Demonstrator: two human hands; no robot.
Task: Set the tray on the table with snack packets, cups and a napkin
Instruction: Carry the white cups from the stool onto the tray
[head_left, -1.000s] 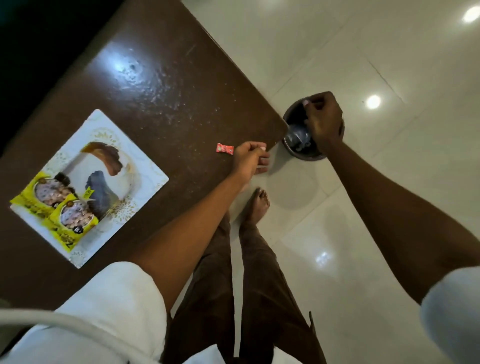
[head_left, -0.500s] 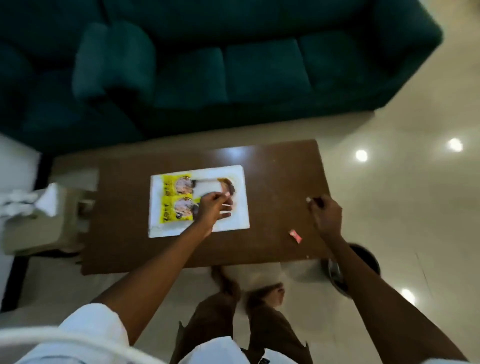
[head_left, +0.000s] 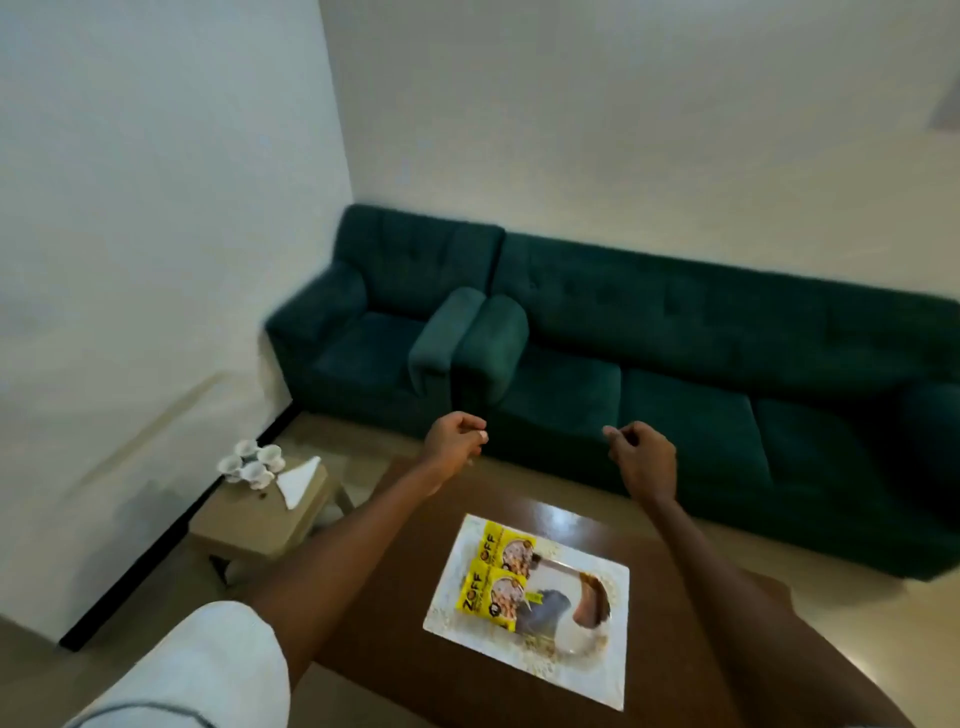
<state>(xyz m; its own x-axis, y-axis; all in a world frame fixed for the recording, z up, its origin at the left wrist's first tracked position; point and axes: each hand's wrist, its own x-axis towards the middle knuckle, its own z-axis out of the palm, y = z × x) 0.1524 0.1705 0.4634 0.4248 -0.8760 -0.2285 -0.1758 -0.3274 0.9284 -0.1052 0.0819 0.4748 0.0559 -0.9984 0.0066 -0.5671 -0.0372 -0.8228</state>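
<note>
The white tray (head_left: 597, 670) lies on the brown table (head_left: 405, 670). Two yellow snack packets (head_left: 496, 577) sit side by side at its left end, with dark brown shapes beside them. Several white cups (head_left: 250, 461) and a folded white napkin (head_left: 298, 480) stand on a small beige side table (head_left: 260, 527) to the left. My left hand (head_left: 454, 441) and my right hand (head_left: 644, 457) hover in the air beyond the tray, apart from it. Their fingers are loosely curled, and I see nothing held in either.
A dark green armchair (head_left: 374, 332) and a long green sofa (head_left: 701, 374) stand against the white wall behind the table. Pale floor runs between the sofa and the table. A dark skirting strip follows the left wall.
The view has swung up from the table toward the sofa. My left hand has lifted off the tray and my right hand off the table top. The bin and the red sweet are out of view.
</note>
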